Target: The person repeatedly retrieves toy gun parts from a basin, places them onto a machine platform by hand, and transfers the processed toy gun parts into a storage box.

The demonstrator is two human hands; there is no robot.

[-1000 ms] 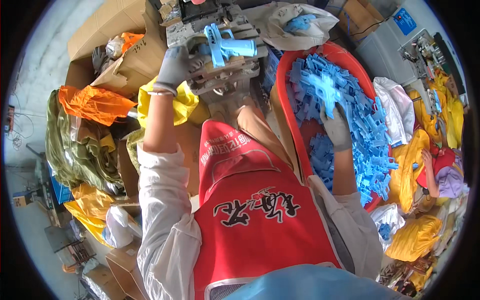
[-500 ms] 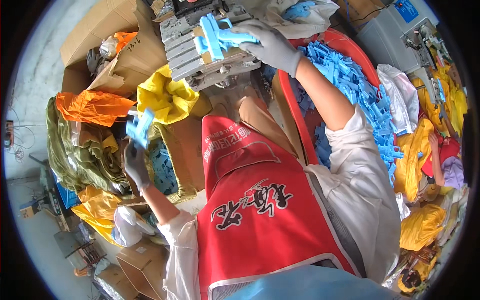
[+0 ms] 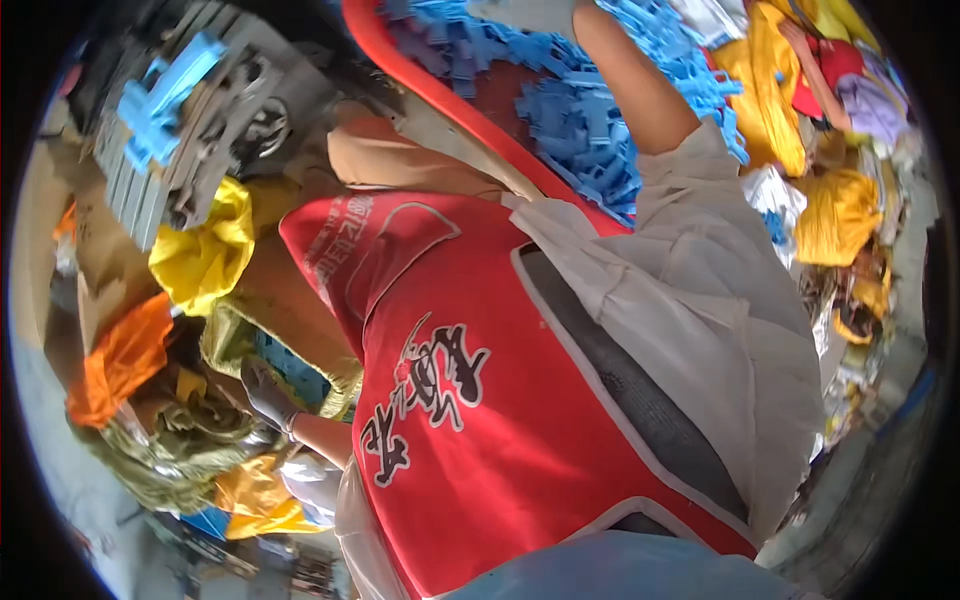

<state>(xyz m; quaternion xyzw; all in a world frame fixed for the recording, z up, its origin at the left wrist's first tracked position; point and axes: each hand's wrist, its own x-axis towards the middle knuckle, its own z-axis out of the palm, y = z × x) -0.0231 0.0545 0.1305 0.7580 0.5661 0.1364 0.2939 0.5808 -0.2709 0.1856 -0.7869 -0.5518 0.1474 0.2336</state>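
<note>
Blue pistol-shaped plastic pieces (image 3: 580, 130) are heaped in a large red tub (image 3: 430, 80). Over the far part of that heap is my right hand (image 3: 530, 12) in a grey glove. The picture's top edge cuts it off, so its grip is hidden. My left hand (image 3: 268, 392), also gloved in grey, is at the mouth of an olive woven sack (image 3: 225, 335) with blue pieces inside. Its fingers look stretched out, somewhat blurred, and no piece shows in them. At the far left, another blue plastic piece (image 3: 165, 100) lies on a grooved metal machine table (image 3: 130, 190).
Beside the machine hangs a yellow bag (image 3: 205, 250), with an orange bag (image 3: 125, 360) nearer the left edge. A cardboard box (image 3: 110, 240) stands behind them. At far right another person (image 3: 830, 80) sits among yellow sacks (image 3: 840, 215).
The view has swung to the right. My right hand has left the piece on the machine and reached over the tub. The blue piece in my left hand is gone from it; that hand has lowered to the sack.
</note>
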